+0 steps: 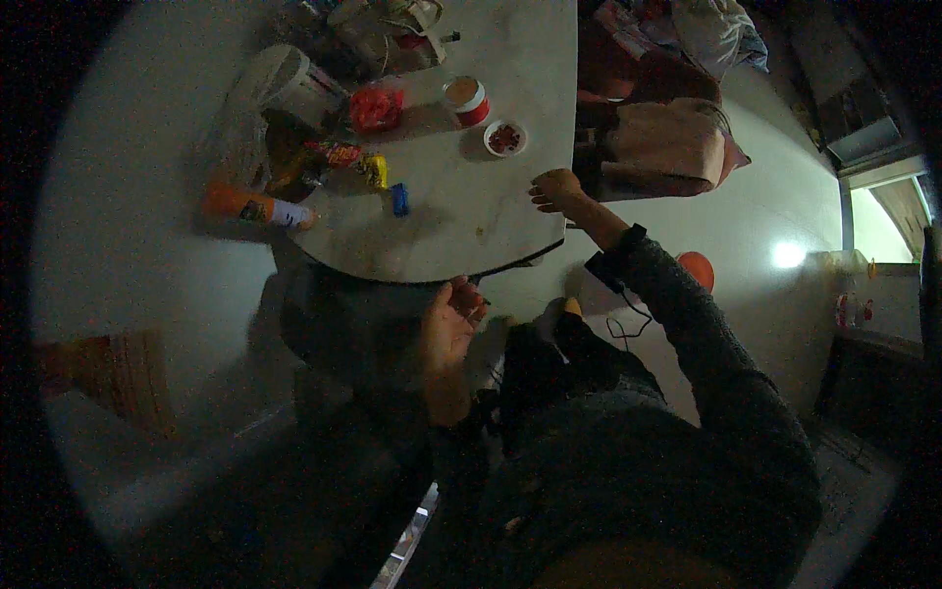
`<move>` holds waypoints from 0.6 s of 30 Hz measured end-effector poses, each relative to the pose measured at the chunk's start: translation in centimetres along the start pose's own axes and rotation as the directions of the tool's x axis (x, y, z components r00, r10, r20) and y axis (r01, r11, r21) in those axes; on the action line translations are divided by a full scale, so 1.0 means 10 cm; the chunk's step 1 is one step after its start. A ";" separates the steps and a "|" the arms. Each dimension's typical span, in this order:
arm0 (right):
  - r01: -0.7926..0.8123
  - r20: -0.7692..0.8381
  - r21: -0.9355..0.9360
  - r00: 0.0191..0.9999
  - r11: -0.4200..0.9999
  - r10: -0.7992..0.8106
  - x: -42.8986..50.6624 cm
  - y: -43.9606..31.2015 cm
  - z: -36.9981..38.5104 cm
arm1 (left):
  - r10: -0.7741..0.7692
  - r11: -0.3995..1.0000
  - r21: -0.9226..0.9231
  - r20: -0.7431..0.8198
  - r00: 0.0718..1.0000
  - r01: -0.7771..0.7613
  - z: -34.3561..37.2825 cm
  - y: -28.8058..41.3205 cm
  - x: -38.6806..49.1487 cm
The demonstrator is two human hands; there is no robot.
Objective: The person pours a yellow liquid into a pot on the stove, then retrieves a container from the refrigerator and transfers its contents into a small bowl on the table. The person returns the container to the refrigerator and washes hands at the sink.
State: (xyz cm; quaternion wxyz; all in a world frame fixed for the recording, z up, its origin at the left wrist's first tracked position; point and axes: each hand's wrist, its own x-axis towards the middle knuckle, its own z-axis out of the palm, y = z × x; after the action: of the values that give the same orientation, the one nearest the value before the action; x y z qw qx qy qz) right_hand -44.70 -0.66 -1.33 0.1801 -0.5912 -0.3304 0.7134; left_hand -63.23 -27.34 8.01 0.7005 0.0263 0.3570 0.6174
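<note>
My left hand (447, 331) is at the table's rounded front edge, palm turned up and fingers curled. A dark reddish patch shows at its fingertips; in the dim light I cannot tell whether it is a held item or shaded fingers. Over the right side of the pale table (471, 221) is my right hand (557, 190), back up, fingers slightly spread, with nothing seen in it. Just beyond it sits a small white bowl (506, 138) holding small dark red pieces. A red-and-white jar (467, 101) with a tan top stands behind the bowl.
Left on the table are a blue packet (399, 199), a yellow packet (374, 171), a red plastic bag (377, 109), an orange bottle (254, 207) lying down and a white bucket (288, 77). Bags (401, 37) crowd the back. A brown bag (662, 143) is beyond the right edge.
</note>
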 end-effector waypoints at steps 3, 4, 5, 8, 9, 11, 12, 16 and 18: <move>0.054 -0.051 -0.507 0.994 0.860 -0.092 0.63 -0.03 -0.15 | -0.007 0.999 -0.045 0.014 1.000 0.008 0.02 0.06 0.38; 0.203 0.087 -0.849 0.964 0.487 -0.250 0.81 -0.05 -0.18 | -0.039 0.994 -0.101 0.037 0.999 0.042 0.04 0.10 0.50; 0.290 0.282 -0.957 0.908 -0.022 -0.310 0.94 -0.06 -0.20 | -0.070 0.984 -0.157 0.061 0.996 0.079 0.06 0.13 0.63; 0.208 0.051 -0.851 0.946 0.481 -0.320 1.13 -0.13 -0.23 | -0.122 0.950 -0.271 0.144 0.982 0.157 0.13 0.21 0.99; 0.177 -0.020 -0.766 0.954 0.618 -0.298 1.15 -0.17 -0.23 | -0.126 0.935 -0.309 0.173 0.977 0.175 0.14 0.21 1.10; 0.131 -0.120 -0.523 0.967 0.842 -0.225 1.12 -0.26 -0.18 | -0.109 0.911 -0.379 0.164 0.980 0.164 0.15 0.23 1.32; 0.228 -0.056 -0.644 0.938 0.731 -0.342 1.12 -0.30 -0.15 | -0.111 0.892 -0.416 0.178 0.978 0.177 0.13 0.24 1.43; 0.332 0.005 -0.746 0.869 0.577 -0.494 1.13 -0.42 0.01 | -0.104 0.866 -0.484 0.066 0.992 0.123 -0.02 0.24 1.81; 0.291 -0.058 -0.752 0.864 0.592 -0.500 1.15 -0.43 0.05 | -0.095 0.892 -0.448 -0.034 0.995 0.070 -0.10 0.18 2.05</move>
State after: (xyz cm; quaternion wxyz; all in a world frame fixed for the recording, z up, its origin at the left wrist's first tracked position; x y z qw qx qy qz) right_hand -48.48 9.71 -6.68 0.1307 -0.6129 -0.6799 0.3809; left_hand -65.63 -9.24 -1.44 0.7033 -0.1670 0.2261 0.6529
